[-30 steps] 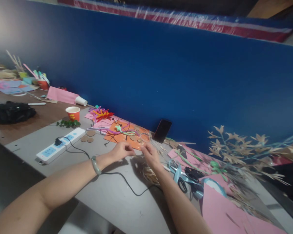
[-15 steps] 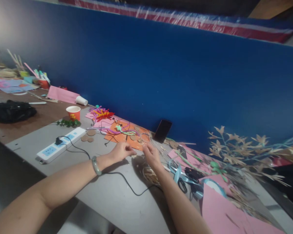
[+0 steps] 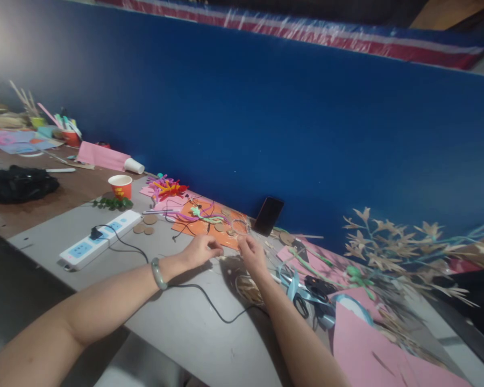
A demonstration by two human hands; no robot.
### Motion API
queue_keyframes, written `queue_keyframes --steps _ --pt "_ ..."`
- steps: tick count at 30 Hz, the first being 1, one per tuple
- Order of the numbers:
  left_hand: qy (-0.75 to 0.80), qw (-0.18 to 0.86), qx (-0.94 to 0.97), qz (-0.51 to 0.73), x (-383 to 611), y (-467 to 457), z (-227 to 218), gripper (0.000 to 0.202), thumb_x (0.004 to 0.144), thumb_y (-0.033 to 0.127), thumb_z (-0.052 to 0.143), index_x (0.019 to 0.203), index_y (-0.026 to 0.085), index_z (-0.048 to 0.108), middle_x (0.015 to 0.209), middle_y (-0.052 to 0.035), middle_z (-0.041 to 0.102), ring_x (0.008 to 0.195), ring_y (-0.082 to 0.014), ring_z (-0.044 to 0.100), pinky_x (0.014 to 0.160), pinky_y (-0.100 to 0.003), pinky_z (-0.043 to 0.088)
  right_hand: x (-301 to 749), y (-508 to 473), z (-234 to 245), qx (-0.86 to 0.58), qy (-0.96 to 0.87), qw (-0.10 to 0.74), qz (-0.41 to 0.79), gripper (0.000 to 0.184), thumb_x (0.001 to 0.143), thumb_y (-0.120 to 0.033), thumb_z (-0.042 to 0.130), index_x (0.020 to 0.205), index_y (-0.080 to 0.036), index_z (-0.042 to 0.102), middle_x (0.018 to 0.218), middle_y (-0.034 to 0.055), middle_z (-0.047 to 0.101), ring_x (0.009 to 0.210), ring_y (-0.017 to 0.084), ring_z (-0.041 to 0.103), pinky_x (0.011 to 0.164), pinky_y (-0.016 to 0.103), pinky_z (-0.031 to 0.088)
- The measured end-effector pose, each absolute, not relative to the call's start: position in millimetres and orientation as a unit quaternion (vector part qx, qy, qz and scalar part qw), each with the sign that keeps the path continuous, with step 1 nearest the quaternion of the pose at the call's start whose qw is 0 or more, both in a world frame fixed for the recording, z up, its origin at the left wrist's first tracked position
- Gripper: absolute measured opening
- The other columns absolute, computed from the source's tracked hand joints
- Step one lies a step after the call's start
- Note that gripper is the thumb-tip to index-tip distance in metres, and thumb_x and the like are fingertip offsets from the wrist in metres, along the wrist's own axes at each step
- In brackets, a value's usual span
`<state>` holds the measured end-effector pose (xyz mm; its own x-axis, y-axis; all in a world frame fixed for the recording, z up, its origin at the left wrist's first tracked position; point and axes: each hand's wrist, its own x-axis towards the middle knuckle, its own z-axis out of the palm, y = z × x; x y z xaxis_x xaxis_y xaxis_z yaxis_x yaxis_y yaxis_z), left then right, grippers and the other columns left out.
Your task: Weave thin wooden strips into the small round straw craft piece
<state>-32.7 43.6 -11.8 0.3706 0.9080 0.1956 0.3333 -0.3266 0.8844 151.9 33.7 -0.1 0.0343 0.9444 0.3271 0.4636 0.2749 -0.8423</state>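
My left hand (image 3: 202, 251), with a bangle on its wrist, is closed in a pinch just above the grey table (image 3: 193, 344). A small pale bit lies by its fingertips; whether they grip it I cannot tell. A little to the right, my right hand (image 3: 252, 255) is also pinched, and what it holds is too small to make out. Right behind the hands lies an orange sheet (image 3: 189, 227) with wooden discs (image 3: 219, 228), purple and green pipe cleaners and thin black wires on it. A coil of tan strands (image 3: 248, 289) sits partly hidden under my right forearm.
A white power strip (image 3: 100, 239) with a black cord lies left. Beyond it stands a red paper cup (image 3: 121, 186). A phone (image 3: 268, 216) leans against the blue partition (image 3: 234, 113). Blue ribbon (image 3: 293, 286), pink paper (image 3: 371, 349) and dried flower stems (image 3: 365, 242) crowd the right.
My fingertips have drawn slightly farther apart, the right hand shifting a little to the right. Both hands stay pinched, and the things on the table have not moved.
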Motion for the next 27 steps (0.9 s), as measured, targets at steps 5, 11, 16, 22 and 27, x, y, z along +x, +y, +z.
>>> queue_keyframes --steps 5,11,16,22,27 --pt "0.445 0.378 0.717 0.381 -34 44 -11 0.018 0.067 0.032 0.068 0.068 0.014 0.067 0.069 -0.004 0.068 0.062 -0.0141 0.059 0.058 -0.023 0.042 149 32 0 -0.535 -0.657 0.473 0.241 0.035 0.083 -0.042 0.046 0.056 -0.02 0.043 0.052 -0.004 0.04 0.052 0.011 0.038 0.05 0.024 0.032" --pt "0.457 0.38 0.712 0.373 -34 43 -12 0.021 0.064 0.035 0.071 0.067 0.014 0.064 0.066 -0.0027 0.066 0.059 -0.0129 0.057 0.055 -0.023 0.04 145 27 5 -0.527 -0.661 0.48 0.235 0.033 0.083 -0.039 0.046 0.057 -0.02 0.041 0.054 -0.0046 0.037 0.053 0.011 0.036 0.051 0.024 0.03" --pt "0.465 0.37 0.72 0.357 -36 47 -16 0.034 0.057 0.043 0.076 0.066 0.014 0.06 0.065 -0.0025 0.063 0.06 -0.0133 0.055 0.056 -0.024 0.04 146 26 8 -0.521 -0.672 0.474 0.228 0.032 0.083 -0.039 0.048 0.058 -0.02 0.042 0.055 -0.0043 0.039 0.054 0.011 0.038 0.054 0.024 0.032" --pt "0.368 0.413 0.715 0.427 -33 46 -17 0.057 0.056 0.045 0.078 0.101 0.015 0.062 0.097 -0.008 0.065 0.086 -0.0174 0.058 0.072 -0.026 0.045 145 24 9 -0.501 -0.703 0.453 0.226 0.028 0.083 -0.037 0.049 0.061 -0.02 0.047 0.057 -0.0029 0.044 0.057 0.012 0.042 0.056 0.025 0.035" --pt "0.348 0.523 0.678 0.381 -31 44 -16 0.033 0.071 0.045 0.065 0.074 0.012 0.068 0.071 -0.0059 0.066 0.066 -0.0142 0.058 0.062 -0.025 0.044 140 21 10 -0.49 -0.714 0.446 0.226 0.028 0.083 -0.037 0.05 0.061 -0.019 0.049 0.057 -0.0025 0.046 0.058 0.012 0.043 0.057 0.025 0.036"
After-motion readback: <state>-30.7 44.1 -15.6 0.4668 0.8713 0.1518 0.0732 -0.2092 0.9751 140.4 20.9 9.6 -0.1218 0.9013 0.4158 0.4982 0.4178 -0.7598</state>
